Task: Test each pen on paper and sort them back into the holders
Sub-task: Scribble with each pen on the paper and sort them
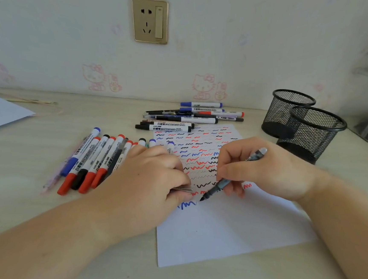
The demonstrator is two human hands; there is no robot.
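— On the sheet of paper, low in the head view, what is the right hand doing?

— Its fingers are curled round a slim pen with a dark patterned barrel and pale end. The black tip rests at the paper's surface, just right of a blue squiggle, below the rows of red, blue and black test marks.

— How would you judge the pen handles?

— Light and stiff, I'd say, with a smooth barrel that could slip if pinched loosely. The hold low on the barrel, near the tip, looks right for writing; for dropping it into a holder, mid-barrel would likely serve better.

— And the left hand?

— It lies on the paper's left edge, knuckles up, fingers curled round something thin with a metal clip (probably the pen's cap, though I cannot tell for sure). The two hands are near each other, with the pen tip between them.

— Where are the other pens?

— One group of markers lies fanned out on the desk beside the left hand, partly hidden by it. A second pile lies beyond the top edge of the paper, near the wall.

— The holders?

— Two black mesh holders stand touching each other, right of the paper, beyond the right hand. Whether any pen is inside, I cannot say.
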